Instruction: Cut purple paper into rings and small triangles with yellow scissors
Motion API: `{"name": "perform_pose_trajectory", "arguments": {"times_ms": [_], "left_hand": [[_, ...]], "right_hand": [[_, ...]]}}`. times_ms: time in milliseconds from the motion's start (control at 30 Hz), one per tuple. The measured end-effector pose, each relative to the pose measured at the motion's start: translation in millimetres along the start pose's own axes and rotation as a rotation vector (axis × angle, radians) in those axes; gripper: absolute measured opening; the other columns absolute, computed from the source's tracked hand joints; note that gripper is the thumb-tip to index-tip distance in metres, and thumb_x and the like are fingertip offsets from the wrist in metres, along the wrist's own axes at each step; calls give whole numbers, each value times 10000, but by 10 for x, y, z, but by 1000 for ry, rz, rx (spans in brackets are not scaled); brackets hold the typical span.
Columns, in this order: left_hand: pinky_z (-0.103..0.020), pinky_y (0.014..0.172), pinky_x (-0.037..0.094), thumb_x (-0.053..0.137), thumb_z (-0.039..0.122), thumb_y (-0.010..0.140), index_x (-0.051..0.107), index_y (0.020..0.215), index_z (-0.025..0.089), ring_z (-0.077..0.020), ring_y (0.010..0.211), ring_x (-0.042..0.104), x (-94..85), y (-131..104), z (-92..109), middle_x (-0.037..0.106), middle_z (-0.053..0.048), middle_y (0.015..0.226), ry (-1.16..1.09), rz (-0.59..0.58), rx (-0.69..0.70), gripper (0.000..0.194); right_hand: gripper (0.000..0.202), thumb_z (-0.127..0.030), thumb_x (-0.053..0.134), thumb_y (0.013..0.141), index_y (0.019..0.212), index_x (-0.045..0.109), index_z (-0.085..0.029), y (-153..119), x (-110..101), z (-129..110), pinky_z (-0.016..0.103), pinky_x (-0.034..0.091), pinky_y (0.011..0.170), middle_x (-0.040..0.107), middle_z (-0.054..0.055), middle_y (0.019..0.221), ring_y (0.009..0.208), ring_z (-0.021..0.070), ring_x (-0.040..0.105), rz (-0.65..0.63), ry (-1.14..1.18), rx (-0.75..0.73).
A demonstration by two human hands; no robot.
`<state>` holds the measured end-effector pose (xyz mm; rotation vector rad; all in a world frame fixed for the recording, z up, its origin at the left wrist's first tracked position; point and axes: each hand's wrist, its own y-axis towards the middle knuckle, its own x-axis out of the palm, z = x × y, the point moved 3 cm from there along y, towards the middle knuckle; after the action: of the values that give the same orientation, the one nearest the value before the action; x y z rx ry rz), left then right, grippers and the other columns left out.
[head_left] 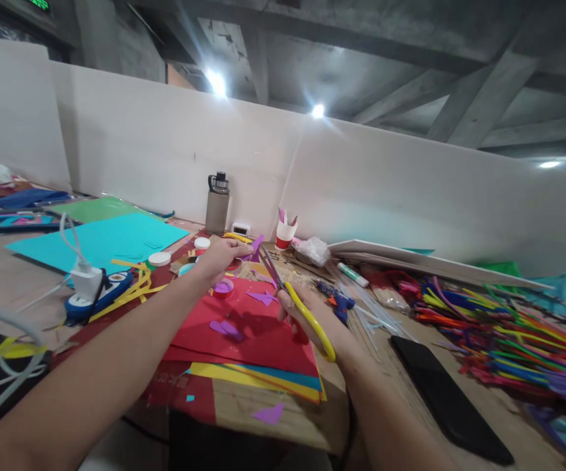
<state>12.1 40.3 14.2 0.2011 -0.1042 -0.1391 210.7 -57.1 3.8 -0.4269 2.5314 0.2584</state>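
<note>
My left hand point(224, 257) pinches a small piece of purple paper point(257, 246) above the far part of the work area. In my right hand point(295, 313) is a pair of scissors with yellow handles point(307, 317). Their blades are parted and point up and left, close beside the purple piece; whether they touch it I cannot tell. Below both hands lies a stack of coloured sheets with red paper point(199, 333) on top. Purple cut pieces point(227, 329) and a roll of tape point(223, 288) rest on the red sheet.
A bottle point(218, 206) and a paper cup of pens point(285, 234) stand by the white partition. A black phone point(447, 396) and many pipe cleaners point(513, 327) lie to the right. At left are a turquoise sheet point(116, 242), a blue power strip point(97, 297) and white cables.
</note>
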Motion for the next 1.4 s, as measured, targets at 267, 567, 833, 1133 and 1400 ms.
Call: {"name": "perform_pose_trajectory", "arguments": {"times_ms": [267,567,833,1133,1400], "left_hand": [[-241,514,341,750,252,567,593,535,134,-78,518,435,91,-97,131,545,-3,555,-56,-87,-39,199],[-245,482,289,721,242,619,602,537,131,-90,509,460,129,-129,157,568,-21,544,5,-230,-29,183],[-246,501,302,720,240,651,600,573,131,-90,526,468,99,-94,119,571,-21,580,6,-270,-19,179],[-247,499,289,710,240,648,592,544,132,-94,518,464,99,-110,135,542,-14,535,23,-279,-12,190],[-249,509,316,699,221,649,574,517,142,-96,523,461,107,-121,152,533,-10,531,41,-277,-22,197]], "right_hand": [[450,-641,443,881,858,497,-195,19,5,71,178,357,367,567,-8,683,443,79,473,-6,89,11],[466,-645,445,878,825,498,-185,-18,-9,10,155,294,322,550,-29,623,380,59,451,3,114,55],[445,-619,450,892,873,516,-180,-14,-8,25,144,301,340,555,-36,611,384,52,453,0,120,36],[438,-621,471,874,854,513,-185,-12,-3,19,158,288,326,549,-39,589,359,58,444,-5,122,56],[425,-616,489,863,819,502,-193,-20,-10,-4,168,286,324,542,-41,571,348,65,441,-10,127,55]]}}
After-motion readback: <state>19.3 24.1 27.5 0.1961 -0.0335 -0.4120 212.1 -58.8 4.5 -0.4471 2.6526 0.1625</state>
